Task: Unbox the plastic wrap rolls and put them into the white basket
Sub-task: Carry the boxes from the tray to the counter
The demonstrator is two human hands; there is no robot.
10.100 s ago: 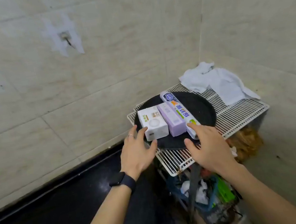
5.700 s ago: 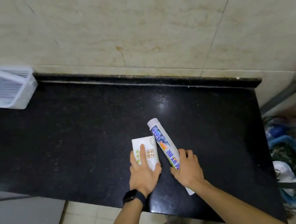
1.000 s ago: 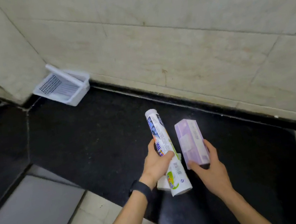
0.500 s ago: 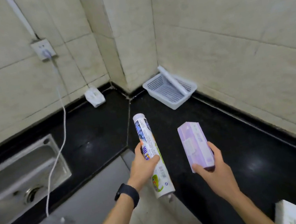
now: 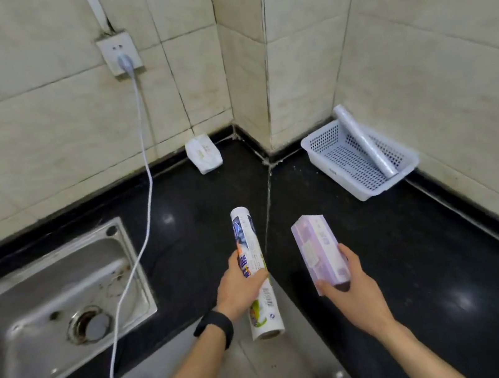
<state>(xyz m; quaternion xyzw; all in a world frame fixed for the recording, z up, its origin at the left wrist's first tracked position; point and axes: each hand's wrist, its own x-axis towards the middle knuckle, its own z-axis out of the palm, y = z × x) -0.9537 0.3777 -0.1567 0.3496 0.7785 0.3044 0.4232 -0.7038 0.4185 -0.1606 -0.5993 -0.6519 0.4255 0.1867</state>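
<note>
While raised over black counter [image 5: 416,260], printed roll [image 5: 254,269] is gripped mid-length by left hand [image 5: 239,285]; purple box [image 5: 318,249] is clasped, tilted, by right hand [image 5: 347,291].

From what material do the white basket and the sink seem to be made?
White basket: apparently moulded plastic, matte, its walls and floor pierced with small regular holes. Sink: probably stainless steel, with a dull grey metallic sheen, soft reflections and brownish stains near the drain.

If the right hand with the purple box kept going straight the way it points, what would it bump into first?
Probably the white basket in the corner. The right hand and its purple box point up across bare black counter toward it, though depth is hard to judge.
</note>
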